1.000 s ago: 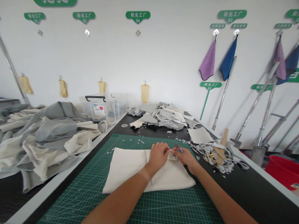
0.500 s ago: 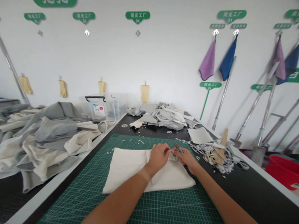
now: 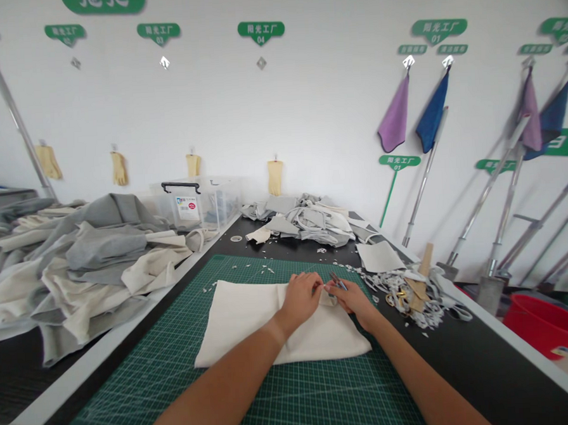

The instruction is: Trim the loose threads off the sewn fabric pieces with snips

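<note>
A cream fabric piece (image 3: 251,322) lies flat on the green cutting mat (image 3: 178,370). My left hand (image 3: 300,297) rests on its far right corner, fingers pinched on the fabric edge. My right hand (image 3: 353,301) sits just to the right, closed round small scissors (image 3: 338,281) whose tips meet the same corner. The two hands nearly touch.
A heap of grey and cream cloth (image 3: 77,261) covers the table to the left. Cut fabric pieces (image 3: 308,221) lie at the far end, with a clear storage box (image 3: 188,205) beside them. Scraps and tools (image 3: 412,291) litter the right side; a red tub (image 3: 547,329) stands beyond the edge.
</note>
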Action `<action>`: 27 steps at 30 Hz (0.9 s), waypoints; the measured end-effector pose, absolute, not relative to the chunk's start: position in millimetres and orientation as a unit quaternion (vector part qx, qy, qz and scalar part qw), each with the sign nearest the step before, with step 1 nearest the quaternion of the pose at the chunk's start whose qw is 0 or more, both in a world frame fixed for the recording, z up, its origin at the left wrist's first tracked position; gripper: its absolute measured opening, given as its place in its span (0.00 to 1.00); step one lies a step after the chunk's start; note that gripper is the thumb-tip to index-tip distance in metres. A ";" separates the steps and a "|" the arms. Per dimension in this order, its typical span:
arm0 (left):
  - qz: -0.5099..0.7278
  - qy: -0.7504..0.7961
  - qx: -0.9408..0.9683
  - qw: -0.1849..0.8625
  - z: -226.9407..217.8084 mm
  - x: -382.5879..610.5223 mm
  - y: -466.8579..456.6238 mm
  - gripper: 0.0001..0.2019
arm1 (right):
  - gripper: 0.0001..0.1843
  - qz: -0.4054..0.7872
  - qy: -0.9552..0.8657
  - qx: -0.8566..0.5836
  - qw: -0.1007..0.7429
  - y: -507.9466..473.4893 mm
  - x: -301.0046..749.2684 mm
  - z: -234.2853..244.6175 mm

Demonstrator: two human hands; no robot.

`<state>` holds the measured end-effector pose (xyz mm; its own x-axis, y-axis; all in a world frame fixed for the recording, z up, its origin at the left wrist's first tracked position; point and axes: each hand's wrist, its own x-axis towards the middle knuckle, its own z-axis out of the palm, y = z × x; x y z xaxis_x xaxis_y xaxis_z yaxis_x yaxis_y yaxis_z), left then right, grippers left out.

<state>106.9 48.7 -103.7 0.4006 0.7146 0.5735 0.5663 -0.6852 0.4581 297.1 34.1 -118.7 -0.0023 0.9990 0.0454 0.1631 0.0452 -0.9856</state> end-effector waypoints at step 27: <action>0.456 0.387 0.766 0.235 -120.8 105.8 71.3 0.07 | 0.16 0.275 -0.645 -0.540 0.466 28.8 285.9 -112.3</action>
